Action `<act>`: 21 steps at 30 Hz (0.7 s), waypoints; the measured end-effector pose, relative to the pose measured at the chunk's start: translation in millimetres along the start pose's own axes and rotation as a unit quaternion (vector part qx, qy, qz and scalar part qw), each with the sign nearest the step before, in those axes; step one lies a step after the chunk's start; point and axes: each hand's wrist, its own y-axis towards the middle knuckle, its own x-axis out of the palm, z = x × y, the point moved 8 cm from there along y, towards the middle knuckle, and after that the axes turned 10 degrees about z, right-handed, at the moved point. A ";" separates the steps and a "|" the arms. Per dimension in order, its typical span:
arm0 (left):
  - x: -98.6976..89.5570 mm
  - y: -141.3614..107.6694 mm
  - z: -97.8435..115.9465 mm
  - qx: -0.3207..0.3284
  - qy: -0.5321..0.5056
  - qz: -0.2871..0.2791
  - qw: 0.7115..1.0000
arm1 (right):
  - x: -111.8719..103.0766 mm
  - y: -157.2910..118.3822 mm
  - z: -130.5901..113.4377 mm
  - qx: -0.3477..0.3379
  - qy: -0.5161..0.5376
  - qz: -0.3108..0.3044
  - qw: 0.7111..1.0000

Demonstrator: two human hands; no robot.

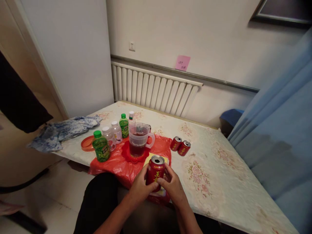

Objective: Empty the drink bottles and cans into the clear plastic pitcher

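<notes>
Near the table's front edge, a red drink can (155, 172) with yellow lettering stands upright between my two hands, its top opened. My left hand (141, 182) wraps its left side and my right hand (172, 184) its right side, both thumbs on the front. Under and behind the can lies a yellow sheet (149, 158). Just beyond it, a clear plastic jug (138, 139) holding dark reddish liquid rests on a red scalloped dish (125, 152). Two more red cans (180, 146) stand side by side to the right, tops showing.
Left of the jug are green-capped bottles (101, 148), white-capped clear jars (117, 132) and an orange ring-shaped lid (87, 143). A red plastic sheet (109, 166) lies beneath several items. Blue-white cloth (65, 131) hangs over the left edge; a blue curtain (275, 130) borders the right.
</notes>
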 end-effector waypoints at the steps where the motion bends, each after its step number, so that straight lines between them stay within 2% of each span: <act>1: 0.0 0.1 0.2 -0.003 0.001 0.001 1.000 | -0.1 0.0 -0.1 -0.001 -0.002 0.000 1.000; 21: 2.3 0.1 -3.8 -0.025 -0.012 -0.006 1.000 | -3.0 -0.5 -2.1 0.004 -0.084 0.043 0.996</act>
